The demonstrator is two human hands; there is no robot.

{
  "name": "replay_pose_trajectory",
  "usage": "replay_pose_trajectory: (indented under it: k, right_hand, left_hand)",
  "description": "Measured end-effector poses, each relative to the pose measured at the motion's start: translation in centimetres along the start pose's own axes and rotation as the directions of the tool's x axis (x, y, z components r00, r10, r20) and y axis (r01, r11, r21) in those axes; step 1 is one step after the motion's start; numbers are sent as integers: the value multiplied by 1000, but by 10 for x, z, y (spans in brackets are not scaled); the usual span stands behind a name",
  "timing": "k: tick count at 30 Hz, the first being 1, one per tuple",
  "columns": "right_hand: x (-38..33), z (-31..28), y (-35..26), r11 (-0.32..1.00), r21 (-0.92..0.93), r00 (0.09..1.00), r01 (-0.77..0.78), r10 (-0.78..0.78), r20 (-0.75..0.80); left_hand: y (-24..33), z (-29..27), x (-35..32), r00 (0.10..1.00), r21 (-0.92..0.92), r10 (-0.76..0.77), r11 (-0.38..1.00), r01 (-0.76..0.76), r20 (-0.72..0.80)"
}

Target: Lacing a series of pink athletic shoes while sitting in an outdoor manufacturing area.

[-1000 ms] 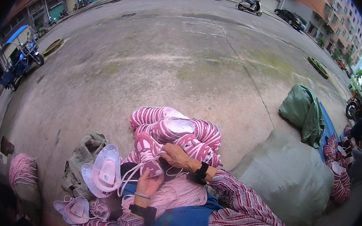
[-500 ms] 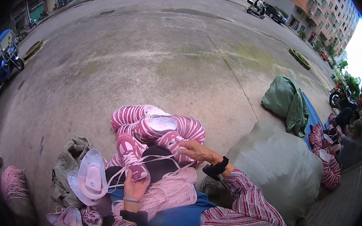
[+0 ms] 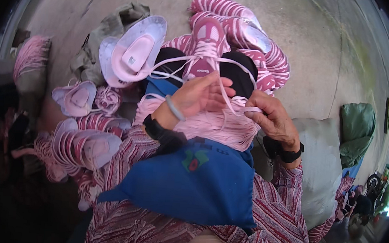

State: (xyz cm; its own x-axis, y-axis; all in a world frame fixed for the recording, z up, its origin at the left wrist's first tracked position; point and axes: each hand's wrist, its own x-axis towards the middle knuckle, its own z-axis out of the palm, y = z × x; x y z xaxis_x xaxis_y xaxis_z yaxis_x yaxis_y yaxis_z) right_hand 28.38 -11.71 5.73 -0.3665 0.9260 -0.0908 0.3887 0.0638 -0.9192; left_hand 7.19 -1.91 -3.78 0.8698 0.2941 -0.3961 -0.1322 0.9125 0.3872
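Observation:
A pink sneaker upper [image 3: 207, 41] stands in front of me between two dark knees, its pale pink lace [image 3: 226, 96] threaded through the eyelets. Just below its lower edge is my left hand [image 3: 201, 96], fingers loosely stretched, with the lace running across them. To the right, my right hand [image 3: 272, 118] pinches this lace between thumb and fingers. Another loop of the lace curves out to the left of the upper. A thick bundle of pale pink laces [image 3: 221, 135] lies on my lap, over a blue apron [image 3: 189, 181].
Striped stacks of pink uppers [image 3: 273, 63] lie beyond my knees. More uppers [image 3: 92, 147] and a pale piece with an insole-like base [image 3: 135, 54] are at my left. Large grey-green sack [image 3: 315, 164] and green sack [image 3: 356, 135] stand at right. Another lace bundle [image 3: 31, 54] sits far left.
The view has tilted down toward my lap. My left hand has let go of the upper's lower edge. My right hand has come down from beyond the upper and now grips the lace at its right.

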Motion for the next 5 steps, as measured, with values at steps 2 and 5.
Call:
replay_pose_trajectory:
  k: [2, 5]
  right_hand:
    - [2, 5, 3, 995, 24, 994, -98, 99, -53]
    - [0, 2, 9, 978, 34, 978, -207, 208, -26]
  left_hand:
    - [-1, 14, 11, 991, -3, 103, 995, -103, -82]
    - [2, 18, 14, 979, 27, 103, 995, -100, -174]
